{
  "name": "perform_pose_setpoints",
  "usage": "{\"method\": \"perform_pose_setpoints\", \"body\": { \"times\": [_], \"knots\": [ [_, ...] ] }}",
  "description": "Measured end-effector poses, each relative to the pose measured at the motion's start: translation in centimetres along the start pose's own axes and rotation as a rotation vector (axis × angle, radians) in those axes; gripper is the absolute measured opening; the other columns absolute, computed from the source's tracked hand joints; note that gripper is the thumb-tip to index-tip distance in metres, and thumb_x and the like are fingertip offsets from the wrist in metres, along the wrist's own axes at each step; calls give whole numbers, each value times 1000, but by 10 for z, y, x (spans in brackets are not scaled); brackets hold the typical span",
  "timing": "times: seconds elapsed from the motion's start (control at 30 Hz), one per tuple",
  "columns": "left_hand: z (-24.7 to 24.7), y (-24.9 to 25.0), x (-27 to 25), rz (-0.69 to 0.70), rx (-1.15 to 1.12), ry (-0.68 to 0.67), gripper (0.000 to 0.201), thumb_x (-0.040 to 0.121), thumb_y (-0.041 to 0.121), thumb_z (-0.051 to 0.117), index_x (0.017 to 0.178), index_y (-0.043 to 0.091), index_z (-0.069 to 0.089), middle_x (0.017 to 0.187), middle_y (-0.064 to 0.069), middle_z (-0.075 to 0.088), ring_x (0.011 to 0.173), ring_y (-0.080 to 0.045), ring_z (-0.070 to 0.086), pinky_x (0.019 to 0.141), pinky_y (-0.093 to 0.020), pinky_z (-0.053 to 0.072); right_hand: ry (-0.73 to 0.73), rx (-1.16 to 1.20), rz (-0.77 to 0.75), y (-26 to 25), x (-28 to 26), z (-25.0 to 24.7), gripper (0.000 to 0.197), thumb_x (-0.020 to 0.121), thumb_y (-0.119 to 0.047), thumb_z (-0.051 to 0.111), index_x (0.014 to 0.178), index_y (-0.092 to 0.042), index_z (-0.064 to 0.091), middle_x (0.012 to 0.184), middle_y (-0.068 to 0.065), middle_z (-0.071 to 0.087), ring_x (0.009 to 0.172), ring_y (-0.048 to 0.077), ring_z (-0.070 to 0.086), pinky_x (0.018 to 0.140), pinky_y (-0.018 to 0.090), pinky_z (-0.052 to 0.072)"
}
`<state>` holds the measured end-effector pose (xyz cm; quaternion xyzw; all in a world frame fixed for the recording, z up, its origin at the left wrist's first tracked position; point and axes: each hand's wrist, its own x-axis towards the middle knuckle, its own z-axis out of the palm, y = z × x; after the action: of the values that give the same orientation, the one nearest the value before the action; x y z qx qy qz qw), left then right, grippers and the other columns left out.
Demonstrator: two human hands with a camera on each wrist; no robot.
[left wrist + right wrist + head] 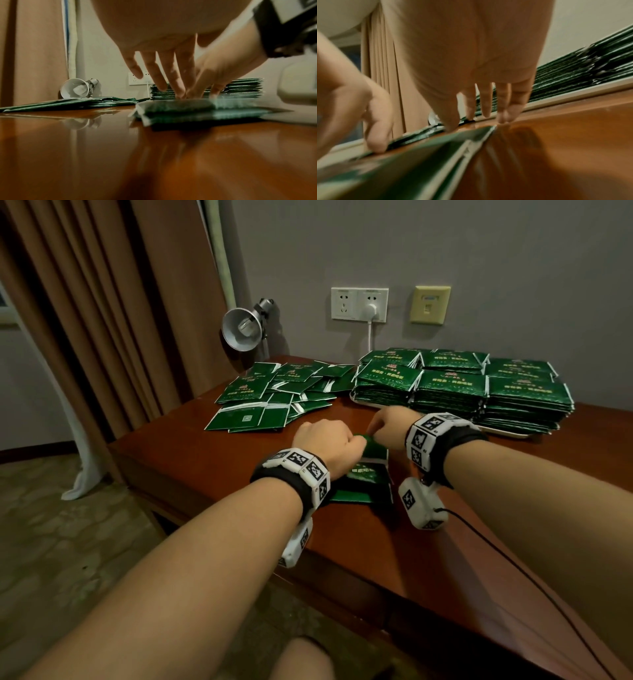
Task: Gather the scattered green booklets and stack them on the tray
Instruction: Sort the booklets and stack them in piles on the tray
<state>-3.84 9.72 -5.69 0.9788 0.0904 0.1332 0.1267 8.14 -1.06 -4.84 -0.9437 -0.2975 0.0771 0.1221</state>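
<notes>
A small pile of green booklets (pixel 366 474) (pixel 197 111) (pixel 419 155) lies flat near the middle front of the wooden table (pixel 205 460). Both hands hover over its far end. My left hand (pixel 325 440) (pixel 164 86) reaches down with fairly straight fingers, tips touching the pile's far edge. My right hand (pixel 390 422) (pixel 486 108) points its straight fingers down at the pile's far right corner. More scattered booklets (pixel 274 395) (pixel 68 102) lie at the back left. The white tray (pixel 507 433) (pixel 573 94) at the back right carries tall booklet stacks (pixel 452 392).
A silver clamp lamp (pixel 241 328) (pixel 75 89) stands behind the scattered booklets. Wall sockets (pixel 359 304) with a plugged cord are above the tray. Brown curtains (pixel 102 320) hang left. A black cable (pixel 513 570) trails from my right wrist across the front edge.
</notes>
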Motion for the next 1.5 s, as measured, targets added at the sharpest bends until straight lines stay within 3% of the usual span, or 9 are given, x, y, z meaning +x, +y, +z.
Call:
{"method": "perform_pose_setpoints", "body": {
  "times": [0.07, 0.17, 0.33, 0.5, 0.67, 0.97, 1.17, 1.33, 1.5],
  "knots": [
    [2, 2, 2, 24, 87, -68, 38, 84, 35, 49, 52, 14, 48, 54, 1, 48, 55, -22, 46, 67, -33, 36, -45, -138, 18, 1, 3, 9, 40, 88, -30, 64, 124, -12, 61, 121, 7, 64, 105, 24, 61, 88, 34, 52],
    [7, -2, 4, 22, 131, -210, 25, 77, 46, 58, 90, 25, 65, 93, 1, 61, 88, -24, 59, 77, -34, 42, -96, -220, 22, 3, 9, 19, 61, 82, -44, 70, 131, -13, 50, 123, 9, 60, 108, 28, 59, 91, 35, 49],
    [20, -12, 4, 44, 150, -388, 82, 63, 74, 66, 128, 28, 48, 117, -1, 48, 111, -24, 42, 95, -44, 41, -113, -270, 34, 3, 15, 20, 60, 81, -47, 68, 129, -14, 53, 120, 8, 60, 107, 27, 59, 87, 31, 48],
    [25, -16, 5, 69, 222, -408, 88, 53, 83, 67, 121, 30, 48, 111, 0, 40, 109, -24, 36, 92, -43, 35, -51, -338, 71, 6, 7, 11, 63, 65, -62, 73, 109, -22, 53, 112, 6, 57, 107, 30, 54, 90, 37, 47],
    [25, -10, 5, 102, 203, -351, 84, 55, 79, 69, 117, 28, 46, 112, 1, 43, 107, -23, 40, 88, -41, 37, 96, -155, 65, 27, -14, -7, 14, 81, -29, 69, 88, -19, 61, 84, 5, 64, 71, 23, 61, 57, 29, 49],
    [21, -9, 4, 11, 222, -391, 88, 61, 79, 63, 130, 27, 44, 119, -2, 45, 115, -24, 43, 94, -43, 42, 158, -550, 133, 55, -57, -27, 10, 87, -8, 59, 93, -15, 61, 80, 4, 58, 72, 26, 56, 64, 36, 44],
    [24, -4, 3, 12, 207, -425, 97, 58, 77, 71, 135, 25, 42, 127, -2, 42, 120, -22, 38, 98, -42, 42, -55, -445, 61, 53, -65, -16, 57, 74, -69, 60, 108, -23, 56, 109, 6, 49, 105, 27, 49, 83, 38, 46],
    [25, -4, 5, -17, 146, -445, 92, 56, 71, 77, 126, 22, 45, 122, -2, 44, 114, -20, 41, 97, -39, 44, -23, -354, 125, 51, -49, 0, 82, 69, -68, 68, 127, -14, 46, 123, 9, 54, 112, 29, 52, 93, 41, 48],
    [26, -4, 6, 5, 56, -411, 91, 55, 64, 83, 121, 20, 37, 109, 2, 49, 97, -17, 55, 85, -40, 52, -161, -454, 172, 52, -43, 1, 81, 69, -80, 58, 114, -13, 59, 107, 7, 61, 98, 26, 58, 88, 38, 51]
  ]
}}
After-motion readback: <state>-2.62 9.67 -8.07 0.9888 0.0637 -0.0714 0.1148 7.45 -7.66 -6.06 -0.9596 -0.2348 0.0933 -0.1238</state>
